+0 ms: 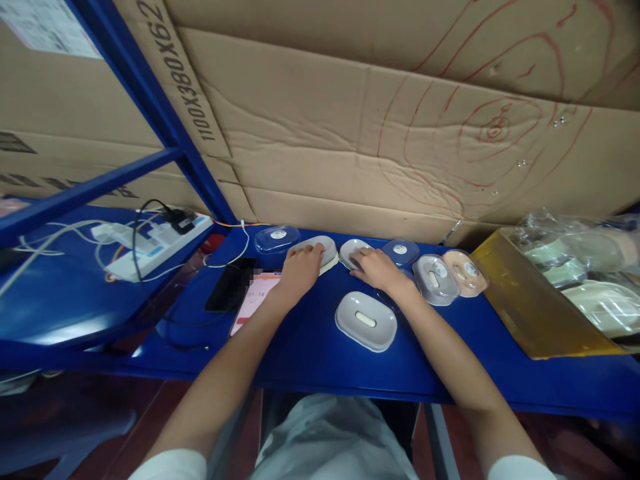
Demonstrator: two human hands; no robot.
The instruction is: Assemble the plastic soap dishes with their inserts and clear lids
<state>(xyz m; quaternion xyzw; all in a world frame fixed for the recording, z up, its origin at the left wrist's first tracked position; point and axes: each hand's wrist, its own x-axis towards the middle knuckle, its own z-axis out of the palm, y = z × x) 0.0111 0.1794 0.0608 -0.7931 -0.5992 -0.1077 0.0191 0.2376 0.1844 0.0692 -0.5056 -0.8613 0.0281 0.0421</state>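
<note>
My left hand rests palm-down on a grey oval soap-dish part at the back of the blue bench, fingers curled over its top. My right hand lies with its fingers on a white oval dish beside it. A grey oval dish with a white slot lies nearer me, between my forearms. A clear lid sits left of my left hand. A blue-tinted lid, a clear-lidded dish and a peach dish sit to the right.
A yellow-edged box of bagged dishes stands at the right. A black phone and a lit phone lie left of my arm. A white power strip with cables sits on the left shelf. A cardboard wall closes the back.
</note>
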